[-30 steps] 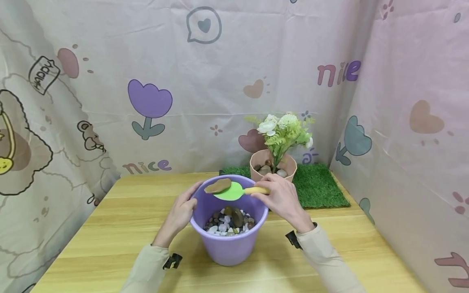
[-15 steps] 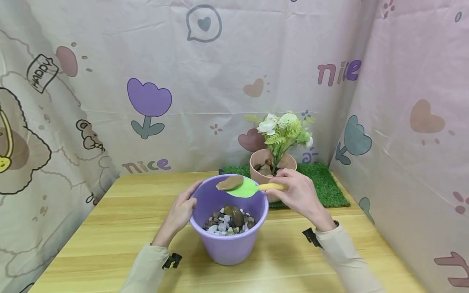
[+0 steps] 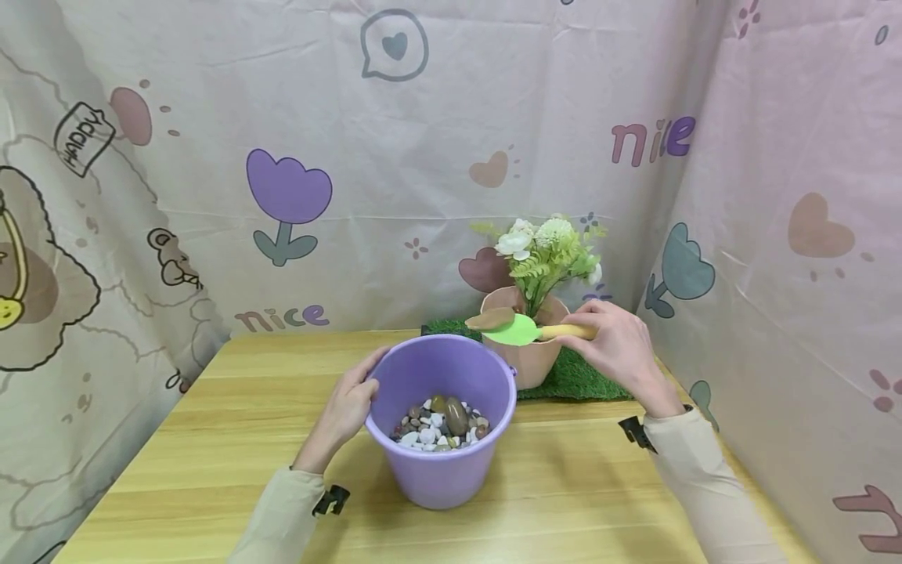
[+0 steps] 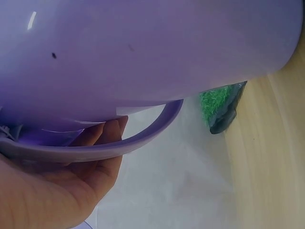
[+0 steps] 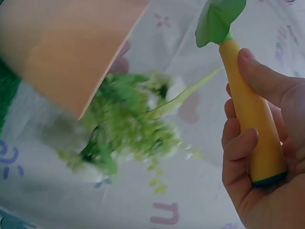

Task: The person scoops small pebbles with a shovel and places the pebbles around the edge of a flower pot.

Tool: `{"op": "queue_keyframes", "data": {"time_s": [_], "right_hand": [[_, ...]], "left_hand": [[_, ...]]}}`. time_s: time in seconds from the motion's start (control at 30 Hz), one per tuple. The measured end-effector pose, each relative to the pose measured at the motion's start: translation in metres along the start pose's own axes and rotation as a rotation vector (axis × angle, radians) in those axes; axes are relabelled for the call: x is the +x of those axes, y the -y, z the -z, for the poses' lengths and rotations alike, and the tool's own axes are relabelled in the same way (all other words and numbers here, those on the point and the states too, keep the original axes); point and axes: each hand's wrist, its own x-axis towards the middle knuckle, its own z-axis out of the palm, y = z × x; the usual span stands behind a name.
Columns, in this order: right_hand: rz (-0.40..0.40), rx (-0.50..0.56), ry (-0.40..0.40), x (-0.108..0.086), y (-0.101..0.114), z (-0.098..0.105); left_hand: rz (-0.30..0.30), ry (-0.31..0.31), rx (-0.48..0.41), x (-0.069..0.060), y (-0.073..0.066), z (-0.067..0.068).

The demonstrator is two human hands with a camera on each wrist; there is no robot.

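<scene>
My left hand [image 3: 351, 405] grips the rim of a purple bucket [image 3: 442, 478], at its left side. In the left wrist view the fingers curl under the bucket's handle [image 4: 147, 136] and against its wall. Pebbles [image 3: 428, 433], white, grey and brown, lie at the bottom. My right hand [image 3: 618, 345] grips the yellow handle of a small green shovel [image 3: 514, 331]. On the blade lies a flat brown stone [image 3: 492, 319]. The shovel is level in front of a pink pot [image 3: 532, 364] that holds white flowers [image 3: 550, 243] with green leaves; the blade partly hides the pot's opening.
Under the pot lies a green artificial turf mat [image 3: 592, 384], at the back right of the wooden table [image 3: 268, 407]. A printed cloth [image 3: 395, 157] hangs behind and at both sides.
The right hand has carried the shovel and its stone from above the bucket to the right and away, to the front of the pot. The left hand and bucket stay in place.
</scene>
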Motion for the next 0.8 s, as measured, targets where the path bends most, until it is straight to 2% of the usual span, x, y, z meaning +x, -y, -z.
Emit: {"op": "queue_keyframes", "data": {"time_s": [0.3, 0.6, 0.8], "right_hand": [[-0.062, -0.053, 0.091, 0.015, -0.031, -0.005], [-0.136, -0.092, 0.176, 0.029, -0.051, -0.017], [-0.132, -0.137, 0.258, 0.037, -0.057, -0.026]], "left_hand": [[0.012, 0.001, 0.001, 0.001, -0.001, -0.001], [0.002, -0.006, 0.015, 0.000, -0.001, -0.002], [-0.015, -0.016, 0.023, 0.000, -0.001, -0.001]]}}
